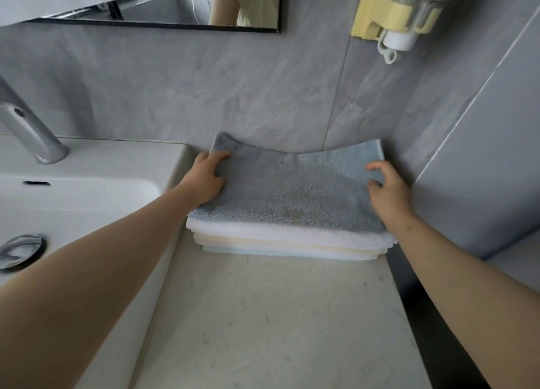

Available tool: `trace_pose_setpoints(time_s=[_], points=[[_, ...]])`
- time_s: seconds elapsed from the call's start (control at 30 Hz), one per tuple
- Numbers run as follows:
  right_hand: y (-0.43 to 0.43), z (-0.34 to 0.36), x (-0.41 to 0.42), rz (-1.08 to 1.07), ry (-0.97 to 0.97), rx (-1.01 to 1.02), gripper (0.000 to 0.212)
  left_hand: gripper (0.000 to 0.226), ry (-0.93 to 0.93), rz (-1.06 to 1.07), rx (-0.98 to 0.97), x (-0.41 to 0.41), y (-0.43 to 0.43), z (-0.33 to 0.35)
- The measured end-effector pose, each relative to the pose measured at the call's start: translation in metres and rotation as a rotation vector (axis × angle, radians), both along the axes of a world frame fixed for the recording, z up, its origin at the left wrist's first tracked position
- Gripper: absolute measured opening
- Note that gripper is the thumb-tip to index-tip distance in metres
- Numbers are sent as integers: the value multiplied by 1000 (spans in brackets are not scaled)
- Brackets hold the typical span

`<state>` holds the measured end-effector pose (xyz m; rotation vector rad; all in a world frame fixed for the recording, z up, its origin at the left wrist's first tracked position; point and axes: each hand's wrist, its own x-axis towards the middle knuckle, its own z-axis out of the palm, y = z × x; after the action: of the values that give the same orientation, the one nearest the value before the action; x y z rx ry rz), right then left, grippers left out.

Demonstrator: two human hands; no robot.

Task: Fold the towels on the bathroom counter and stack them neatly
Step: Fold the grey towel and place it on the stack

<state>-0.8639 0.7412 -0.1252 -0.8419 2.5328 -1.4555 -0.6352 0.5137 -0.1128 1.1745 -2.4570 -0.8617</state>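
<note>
Left hand (209,181) and right hand (385,188) gripped the grey towel (292,189) atop the stack (292,242).
Left thumb lay on top; right fingers curled, pinching its edge.

A faucet (29,131) stands behind the white sink (96,160), and a mirror (163,5) hangs above.

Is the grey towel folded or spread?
Folded: the grey towel lies as a rectangle on the stack, left hand and right hand holding its ends.

pale counter (277,315), folded towel stack (289,242) on it
</note>
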Motion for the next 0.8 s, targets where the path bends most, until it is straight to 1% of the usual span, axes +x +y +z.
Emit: trace_pose_setpoints(time_s=[0.03, 0.1, 0.17, 0.23, 0.3, 0.37, 0.43, 0.47, 0.53, 0.57, 0.6, 0.63, 0.67, 0.7, 0.73, 0.8], points=[[0, -4, -2, -16, -39, 74, 32, 60, -86, -9, -14, 1, 0, -3], [3, -7, -3, -33, -125, 169, 44, 60, -197, 30, -12, 3, 1, -5], [7, -8, -3, -26, -159, 203, 52, 57, -261, 102, -28, 5, 4, -3], [11, -6, -3, -19, -162, 193, 56, 58, -326, 141, -43, 9, 8, 0], [14, -4, -2, -34, -148, 153, 55, 56, -318, 136, -76, 13, 8, -2], [16, -2, -1, -57, -113, 121, 50, 48, -240, 134, -112, 17, 6, -2], [17, 0, 2, -60, -80, 156, 47, 41, -207, 138, -121, 18, 6, -1], [17, 0, 3, -59, -66, 208, 45, 39, -224, 135, -122, 18, 10, -1], [19, -2, 8, -47, 25, 422, 43, 38, -312, 137, -161, 17, 19, -6], [20, -2, 13, -51, 118, 537, 42, 37, -364, 143, -229, 16, 25, -8], [19, -2, 20, -60, 239, 589, 42, 37, -391, 142, -328, 16, 30, -10], [16, -4, 27, -58, 368, 557, 39, 39, -368, 125, -427, 13, 35, -11], [12, -3, 36, -41, 465, 481, 36, 41, -313, 88, -492, 9, 42, -11], [6, -4, 47, -9, 512, 409, 36, 44, -262, 30, -514, 3, 51, -10], [-1, -5, 59, 49, 512, 386, 41, 46, -238, -41, -505, -3, 62, -12], [-15, -12, 85, 193, 464, 432, 56, 47, -242, -147, -447, -15, 84, -21]])
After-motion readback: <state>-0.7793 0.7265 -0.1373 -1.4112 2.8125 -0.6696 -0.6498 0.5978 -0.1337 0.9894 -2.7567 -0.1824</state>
